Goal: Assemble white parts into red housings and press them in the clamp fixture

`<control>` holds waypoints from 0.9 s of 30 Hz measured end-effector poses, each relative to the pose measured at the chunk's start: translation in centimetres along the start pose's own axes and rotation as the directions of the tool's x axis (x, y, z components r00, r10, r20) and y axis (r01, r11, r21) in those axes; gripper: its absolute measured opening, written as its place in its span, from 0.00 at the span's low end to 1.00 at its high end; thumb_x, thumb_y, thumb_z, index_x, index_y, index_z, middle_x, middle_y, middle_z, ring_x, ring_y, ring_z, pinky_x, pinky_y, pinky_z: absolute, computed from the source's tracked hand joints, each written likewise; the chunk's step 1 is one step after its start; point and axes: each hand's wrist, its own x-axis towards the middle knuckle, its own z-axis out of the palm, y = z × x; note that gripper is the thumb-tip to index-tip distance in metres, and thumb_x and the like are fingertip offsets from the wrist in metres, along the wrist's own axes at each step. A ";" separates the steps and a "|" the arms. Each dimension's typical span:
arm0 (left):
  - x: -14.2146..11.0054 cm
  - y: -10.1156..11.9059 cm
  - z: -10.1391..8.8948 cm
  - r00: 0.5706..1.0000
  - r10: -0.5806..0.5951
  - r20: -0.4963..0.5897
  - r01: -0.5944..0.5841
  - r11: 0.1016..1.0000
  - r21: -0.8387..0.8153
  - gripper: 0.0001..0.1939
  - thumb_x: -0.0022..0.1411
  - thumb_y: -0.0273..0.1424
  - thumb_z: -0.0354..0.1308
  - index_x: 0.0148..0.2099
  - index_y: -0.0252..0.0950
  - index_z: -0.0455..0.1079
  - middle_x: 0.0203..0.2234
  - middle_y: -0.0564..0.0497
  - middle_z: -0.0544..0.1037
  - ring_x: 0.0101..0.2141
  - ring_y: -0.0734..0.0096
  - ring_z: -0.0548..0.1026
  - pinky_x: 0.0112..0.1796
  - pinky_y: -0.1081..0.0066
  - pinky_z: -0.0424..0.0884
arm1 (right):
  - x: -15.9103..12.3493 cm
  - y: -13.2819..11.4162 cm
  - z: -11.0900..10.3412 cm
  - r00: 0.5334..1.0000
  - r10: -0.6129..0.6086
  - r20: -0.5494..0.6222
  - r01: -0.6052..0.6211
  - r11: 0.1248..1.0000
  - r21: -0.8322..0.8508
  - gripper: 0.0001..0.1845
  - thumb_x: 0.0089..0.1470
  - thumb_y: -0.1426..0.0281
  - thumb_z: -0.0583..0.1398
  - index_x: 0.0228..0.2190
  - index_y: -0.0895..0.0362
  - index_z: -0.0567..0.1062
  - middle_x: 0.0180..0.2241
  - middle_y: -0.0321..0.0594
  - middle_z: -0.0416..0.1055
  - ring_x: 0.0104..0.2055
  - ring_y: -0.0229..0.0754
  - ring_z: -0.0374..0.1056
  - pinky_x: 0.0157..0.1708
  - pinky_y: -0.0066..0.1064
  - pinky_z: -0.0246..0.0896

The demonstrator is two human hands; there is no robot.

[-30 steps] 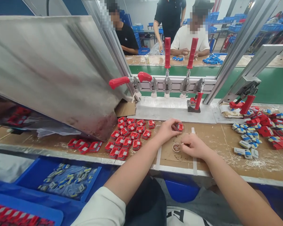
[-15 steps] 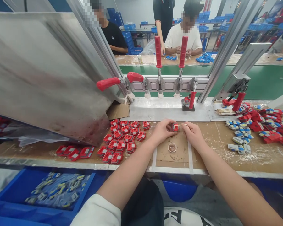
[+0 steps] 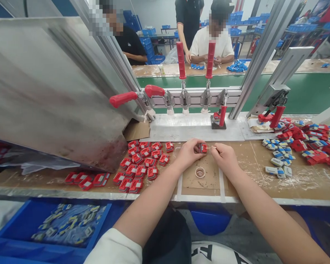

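Observation:
My left hand is closed on a small red plastic part, pinched between thumb and fingers just above the board. From the right, my right hand pinches a thin pale stick whose far end points at the red part. Whether the tip touches it I cannot tell. A small round cup with some brownish stuff in it stands on the cardboard, nearer to me than both hands. Left of my left hand, several similar red parts lie in loose rows.
Toggle clamps with red handles line the metal frame behind my hands. Red parts and grey-blue pieces are heaped at right. A blue bin holds pieces at lower left. A metal housing rises at left. Co-workers sit opposite.
The view has shifted slightly. The red part is turned a little in my left hand, and less of the stick is visible. Both hands keep their hold.

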 end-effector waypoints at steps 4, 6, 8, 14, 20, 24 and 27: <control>0.0 0.1 0.0 1.000 0.011 0.004 -0.011 1.000 0.013 0.21 0.51 0.22 0.70 0.49 0.39 0.75 0.40 0.53 0.76 0.32 0.75 0.75 0.36 0.73 0.73 | 0.0 -0.3 -0.5 0.999 -0.016 -0.043 0.016 1.000 -0.003 0.21 0.62 0.65 0.53 0.21 0.53 0.51 0.19 0.30 0.49 0.23 0.37 0.48 0.26 0.33 0.40; 0.1 0.0 0.0 1.000 0.004 0.000 -0.004 1.000 0.006 0.21 0.52 0.23 0.70 0.49 0.38 0.75 0.40 0.53 0.76 0.32 0.75 0.75 0.36 0.73 0.73 | -0.3 -0.4 -1.0 0.997 -0.072 -0.018 0.074 0.994 0.084 0.22 0.64 0.64 0.52 0.21 0.53 0.50 0.19 0.30 0.48 0.23 0.36 0.47 0.26 0.32 0.41; 0.2 -0.2 0.0 1.000 -0.013 -0.012 0.013 1.000 -0.001 0.22 0.51 0.24 0.70 0.49 0.38 0.74 0.39 0.53 0.77 0.31 0.74 0.75 0.36 0.73 0.73 | -0.7 -0.5 -1.4 0.975 -0.191 0.116 0.166 0.966 0.195 0.22 0.65 0.64 0.51 0.20 0.53 0.50 0.19 0.29 0.48 0.22 0.35 0.47 0.26 0.30 0.42; 0.5 -0.7 -0.3 0.996 -0.075 -0.039 0.073 0.996 -0.053 0.28 0.50 0.31 0.73 0.54 0.37 0.74 0.31 0.54 0.78 0.31 0.70 0.75 0.36 0.70 0.72 | -2.0 -2.8 -1.6 0.784 -0.222 0.580 0.344 0.933 -0.108 0.25 0.68 0.63 0.52 0.19 0.56 0.65 0.20 0.36 0.65 0.23 0.38 0.57 0.27 0.32 0.44; 0.8 -1.1 -0.8 0.994 -0.072 -0.087 0.062 0.992 -0.113 0.31 0.58 0.43 0.67 0.61 0.37 0.71 0.39 0.49 0.80 0.38 0.63 0.78 0.43 0.64 0.74 | -3.5 -2.6 -6.5 0.874 -0.073 0.481 0.333 0.810 -0.483 0.25 0.69 0.50 0.52 0.51 0.56 0.75 0.43 0.47 0.76 0.40 0.48 0.72 0.35 0.33 0.58; 0.9 -1.0 -1.2 0.982 0.012 -0.191 -0.036 0.991 -0.126 0.29 0.66 0.46 0.60 0.65 0.39 0.68 0.53 0.45 0.76 0.48 0.60 0.77 0.51 0.61 0.73 | -6.6 2.7 -13.9 0.972 -0.030 0.234 0.190 0.687 -0.701 0.18 0.70 0.60 0.54 0.50 0.55 0.77 0.47 0.50 0.73 0.46 0.51 0.70 0.45 0.38 0.62; 0.8 -0.1 -1.5 0.966 0.076 -0.246 -0.149 0.945 -0.291 0.34 0.62 0.44 0.66 0.67 0.41 0.64 0.54 0.44 0.75 0.49 0.61 0.77 0.52 0.61 0.74 | -9.0 6.6 -17.9 0.966 -0.019 0.259 0.216 0.610 -0.763 0.12 0.66 0.64 0.59 0.45 0.55 0.79 0.48 0.51 0.73 0.49 0.56 0.68 0.48 0.45 0.63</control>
